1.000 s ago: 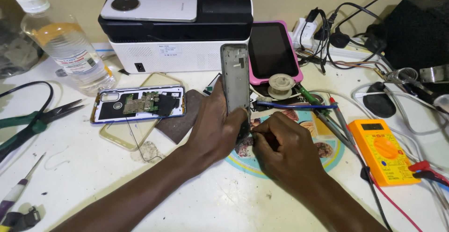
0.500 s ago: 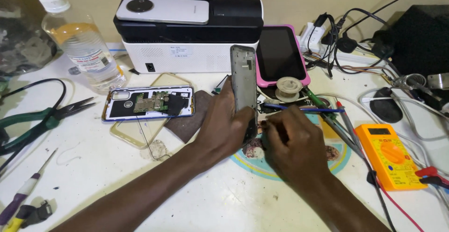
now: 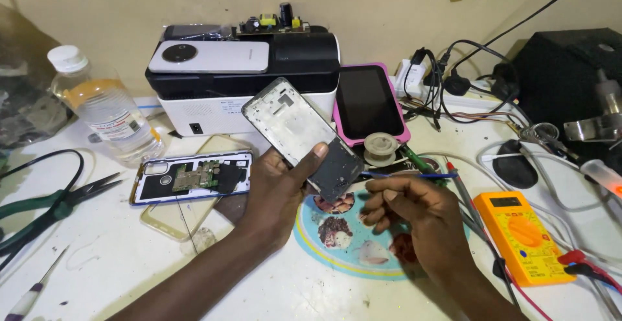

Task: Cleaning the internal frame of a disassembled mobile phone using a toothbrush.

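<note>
- Gripping phone frame (image 3: pixel 302 138) in left hand (image 3: pixel 280 191), thumb pressing its face, fingers behind; frame tilting above round mat (image 3: pixel 337 256).
- Curling right hand (image 3: pixel 421 220) loosely just right of frame, fingers together; pinching something small or nothing, cannot tell.
- Lying left of frame: opened phone (image 3: pixel 191 178).
- Sitting right of frame: yellow multimeter (image 3: pixel 523 237).
- Standing behind frame: pink tablet (image 3: pixel 368 104), printer (image 3: pixel 259 81).

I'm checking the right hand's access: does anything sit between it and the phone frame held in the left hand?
Nothing visible does. The right hand hovers just right of the phone frame, which the left hand holds tilted above the table.
</note>
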